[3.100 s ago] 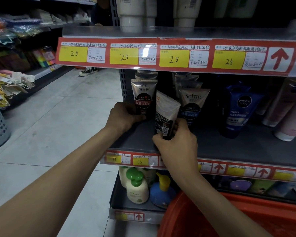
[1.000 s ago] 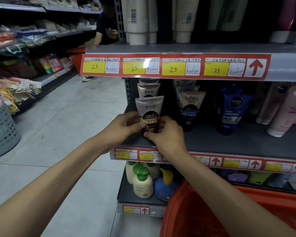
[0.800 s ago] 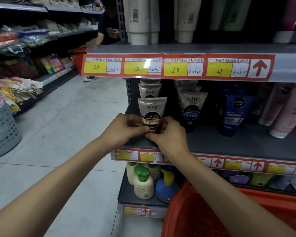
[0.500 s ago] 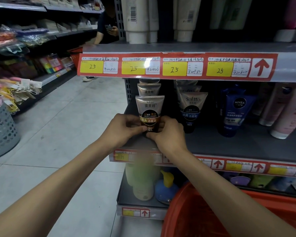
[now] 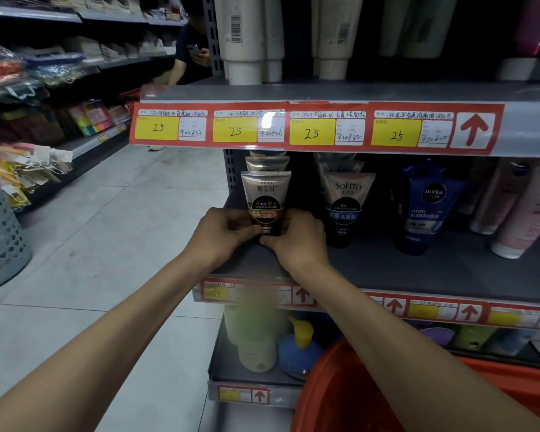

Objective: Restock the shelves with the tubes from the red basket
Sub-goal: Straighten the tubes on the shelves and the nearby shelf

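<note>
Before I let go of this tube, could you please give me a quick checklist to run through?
1. The tube stands upright, label out: ok.
2. Its cap sits flat on the shelf: cannot tell, the hands cover it.
3. Both the left hand and right hand pinch it low down: ok.
4. It lines up with the row behind: ok.
5. A gap shows to the neighbour tube on the right: ok.
6. More stock in the basket: cannot tell, its inside is out of view.
</note>
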Available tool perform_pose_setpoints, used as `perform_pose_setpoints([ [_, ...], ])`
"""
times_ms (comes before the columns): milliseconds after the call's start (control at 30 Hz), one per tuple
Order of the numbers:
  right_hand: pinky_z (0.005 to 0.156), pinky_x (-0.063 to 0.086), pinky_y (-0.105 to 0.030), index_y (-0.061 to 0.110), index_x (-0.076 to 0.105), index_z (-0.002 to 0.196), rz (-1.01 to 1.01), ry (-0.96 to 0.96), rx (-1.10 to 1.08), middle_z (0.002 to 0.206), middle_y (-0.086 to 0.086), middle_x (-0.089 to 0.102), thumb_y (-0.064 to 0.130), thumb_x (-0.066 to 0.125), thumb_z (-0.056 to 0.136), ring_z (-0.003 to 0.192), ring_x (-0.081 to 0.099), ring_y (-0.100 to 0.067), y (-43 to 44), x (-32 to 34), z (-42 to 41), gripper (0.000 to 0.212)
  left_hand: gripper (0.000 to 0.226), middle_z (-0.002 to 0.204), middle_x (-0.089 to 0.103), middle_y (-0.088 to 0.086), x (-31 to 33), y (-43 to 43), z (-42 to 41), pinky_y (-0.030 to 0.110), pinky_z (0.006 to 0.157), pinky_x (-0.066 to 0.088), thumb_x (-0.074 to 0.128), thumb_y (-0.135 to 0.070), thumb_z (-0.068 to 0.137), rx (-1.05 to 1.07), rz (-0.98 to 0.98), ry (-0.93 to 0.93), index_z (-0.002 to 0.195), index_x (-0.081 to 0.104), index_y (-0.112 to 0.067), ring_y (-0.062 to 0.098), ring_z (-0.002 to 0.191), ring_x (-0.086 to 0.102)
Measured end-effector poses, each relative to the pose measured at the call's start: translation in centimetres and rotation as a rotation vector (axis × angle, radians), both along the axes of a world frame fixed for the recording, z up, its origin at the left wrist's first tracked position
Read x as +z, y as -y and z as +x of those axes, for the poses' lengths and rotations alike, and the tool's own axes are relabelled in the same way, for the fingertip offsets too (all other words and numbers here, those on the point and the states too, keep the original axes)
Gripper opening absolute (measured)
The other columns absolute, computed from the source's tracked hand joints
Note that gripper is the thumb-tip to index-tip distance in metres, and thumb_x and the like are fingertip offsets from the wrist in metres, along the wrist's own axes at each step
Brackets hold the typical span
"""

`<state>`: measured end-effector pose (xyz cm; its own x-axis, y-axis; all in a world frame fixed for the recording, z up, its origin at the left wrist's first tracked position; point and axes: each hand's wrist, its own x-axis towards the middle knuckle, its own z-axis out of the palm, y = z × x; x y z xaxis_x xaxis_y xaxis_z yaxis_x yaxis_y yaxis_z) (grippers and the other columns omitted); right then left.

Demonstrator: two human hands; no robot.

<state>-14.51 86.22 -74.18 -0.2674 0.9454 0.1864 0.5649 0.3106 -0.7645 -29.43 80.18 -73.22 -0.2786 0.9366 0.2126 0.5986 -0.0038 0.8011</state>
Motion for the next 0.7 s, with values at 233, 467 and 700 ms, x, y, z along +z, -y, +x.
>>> perform_pose_setpoints([
  [233, 0.08, 0.054, -0.028, 0.015, 0.072, 0.113, -0.018, -0.011, -0.028, 0.111, -0.005, 0.074, 0.028, 0.087, 0.076, 0.103, 0.069, -0.024, -0.2, -0.1, -0.3, 0.042, 0.032, 0.112, 0.077, -0.003, -0.1, -0.4, 0.3, 0.044, 0.101, 0.055, 0.075, -0.025, 0.091, 0.035, -0.007, 0.006, 0.122, 0.074, -0.018, 0.013, 0.104, 0.071],
  [467, 0.086, 0.059, -0.037, 0.013, 0.069, 0.113, -0.089, -0.073, -0.062, 0.113, -0.006, 0.073, 0.027, 0.088, 0.075, 0.105, 0.069, -0.026, 1.3, 0.3, -0.5, 0.045, 0.038, 0.109, 0.077, 0.0, 0.7, 0.9, 0.9, 0.044, 0.097, 0.056, 0.079, -0.014, 0.086, 0.054, -0.088, 0.015, 0.123, 0.071, -0.017, 0.017, 0.1, 0.072],
  [700, 0.083, 0.05, -0.026, 0.012, 0.063, 0.121, -0.191, -0.197, -0.099, 0.118, -0.006, 0.069, 0.023, 0.078, 0.085, 0.11, 0.066, -0.027, 5.5, 2.9, 2.3, 0.041, 0.036, 0.086, 0.072, -0.014, 4.9, 4.8, 4.0, 0.004, 0.058, 0.048, 0.08, -0.006, 0.084, 0.131, -0.044, 0.229, 0.118, 0.069, -0.01, -0.014, 0.067, 0.067],
])
